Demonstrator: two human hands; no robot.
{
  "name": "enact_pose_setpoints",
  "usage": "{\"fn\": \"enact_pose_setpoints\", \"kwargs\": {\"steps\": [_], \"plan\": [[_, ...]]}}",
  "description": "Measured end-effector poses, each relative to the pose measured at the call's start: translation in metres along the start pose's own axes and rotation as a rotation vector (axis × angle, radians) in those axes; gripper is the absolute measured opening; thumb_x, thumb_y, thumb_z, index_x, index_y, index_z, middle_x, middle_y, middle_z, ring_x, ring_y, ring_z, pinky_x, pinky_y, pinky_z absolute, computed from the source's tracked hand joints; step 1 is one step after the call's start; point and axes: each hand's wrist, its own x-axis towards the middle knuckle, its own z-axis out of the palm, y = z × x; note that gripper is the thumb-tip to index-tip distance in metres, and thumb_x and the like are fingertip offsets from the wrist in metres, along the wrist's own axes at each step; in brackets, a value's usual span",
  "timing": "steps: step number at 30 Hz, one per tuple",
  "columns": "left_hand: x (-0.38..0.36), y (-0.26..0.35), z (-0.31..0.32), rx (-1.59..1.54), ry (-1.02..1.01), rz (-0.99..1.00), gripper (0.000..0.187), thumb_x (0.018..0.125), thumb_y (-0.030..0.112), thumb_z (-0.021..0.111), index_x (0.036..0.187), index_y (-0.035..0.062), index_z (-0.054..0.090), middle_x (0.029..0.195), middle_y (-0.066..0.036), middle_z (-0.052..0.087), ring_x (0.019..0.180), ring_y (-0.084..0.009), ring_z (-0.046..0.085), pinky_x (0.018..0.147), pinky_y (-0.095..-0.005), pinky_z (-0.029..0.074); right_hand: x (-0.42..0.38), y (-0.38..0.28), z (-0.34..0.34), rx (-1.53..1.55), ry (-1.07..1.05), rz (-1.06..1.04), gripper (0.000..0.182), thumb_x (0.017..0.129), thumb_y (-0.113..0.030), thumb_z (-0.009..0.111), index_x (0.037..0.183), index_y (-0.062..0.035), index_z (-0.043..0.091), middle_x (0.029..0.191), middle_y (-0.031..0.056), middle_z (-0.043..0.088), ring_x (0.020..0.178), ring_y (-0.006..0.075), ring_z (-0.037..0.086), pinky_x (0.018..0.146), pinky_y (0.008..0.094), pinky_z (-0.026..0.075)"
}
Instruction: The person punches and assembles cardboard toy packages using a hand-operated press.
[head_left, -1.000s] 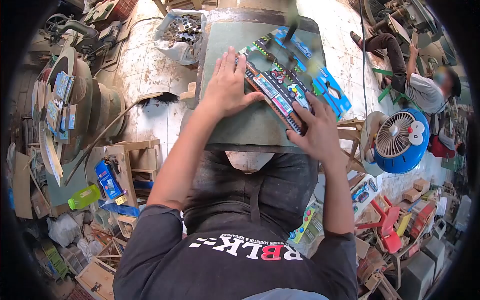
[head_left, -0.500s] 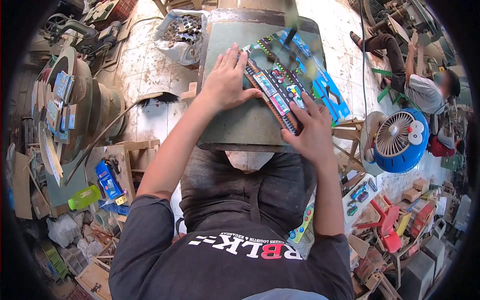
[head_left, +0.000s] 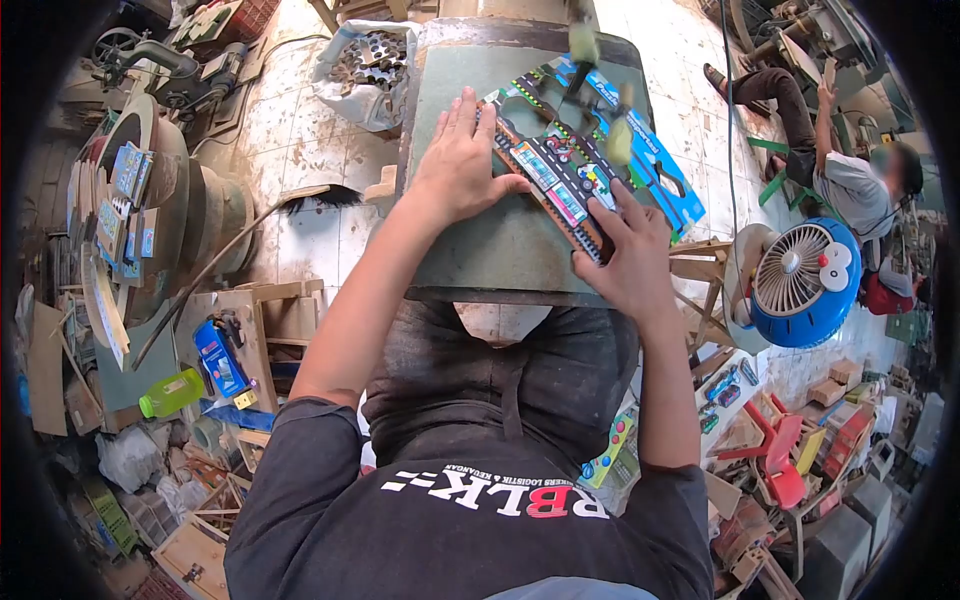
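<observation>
A printed puzzle board with road and vehicle pictures lies on a grey-green metal machine table. Several cut-out openings show in its far part. My left hand rests on the board's left edge, fingers stretched out flat and thumb spread. On the near right part, my right hand grips the board, its fingers over the printed face and its thumb by the near edge. A thin dark machine part comes down onto the board from above, with blurred greenish pieces around it. Its contact point is hard to see.
A sack of small dark pieces stands beyond the table's left side. Printed boards are stacked at far left, near a green bottle. At right are a blue fan, red chairs and another seated person.
The puzzle board has slid and turned slightly, its right corner moving a little away from me. My right hand has shifted slightly right with it. My left hand stays nearly in place.
</observation>
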Motion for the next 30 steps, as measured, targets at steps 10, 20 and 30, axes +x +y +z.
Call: {"fn": "enact_pose_setpoints", "kwargs": {"steps": [10, 20, 30], "plan": [[-0.030, 0.058, 0.000, 0.004, -0.084, -0.257, 0.127, 0.085, 0.077, 0.075, 0.165, -0.0109, 0.028, 0.169, -0.041, 0.026, 0.162, -0.0557, 0.019, 0.131, -0.0649, 0.016, 0.067, 0.024, -0.019, -0.033, 0.008, -0.109, 0.049, 0.093, -0.034, 0.079, 0.135, -0.0088, 0.075, 0.140, 0.0176, 0.068, 0.131, 0.0390, 0.059, 0.109, 0.0521, 0.047], [-0.027, 0.064, 0.004, -0.062, -0.066, -0.260, 0.125, 0.086, 0.070, 0.078, 0.163, -0.0147, 0.027, 0.169, -0.039, 0.029, 0.163, -0.0512, 0.021, 0.132, -0.0637, 0.014, 0.108, 0.067, 0.006, 0.000, -0.146, -0.397, 0.045, 0.099, -0.035, 0.071, 0.137, -0.0113, 0.073, 0.136, 0.0154, 0.071, 0.138, 0.0369, 0.056, 0.116, 0.0506, 0.042], [-0.011, 0.023, -0.010, -0.081, -0.166, -0.032, 0.122, 0.084, 0.067, 0.081, 0.165, -0.0103, 0.030, 0.172, -0.036, 0.028, 0.163, -0.0488, 0.023, 0.133, -0.0604, 0.015, 0.076, 0.042, 0.023, 0.032, 0.041, -0.296, 0.048, 0.098, -0.031, 0.073, 0.136, -0.0009, 0.071, 0.131, 0.0181, 0.070, 0.127, 0.0396, 0.060, 0.108, 0.0451, 0.049]]}}
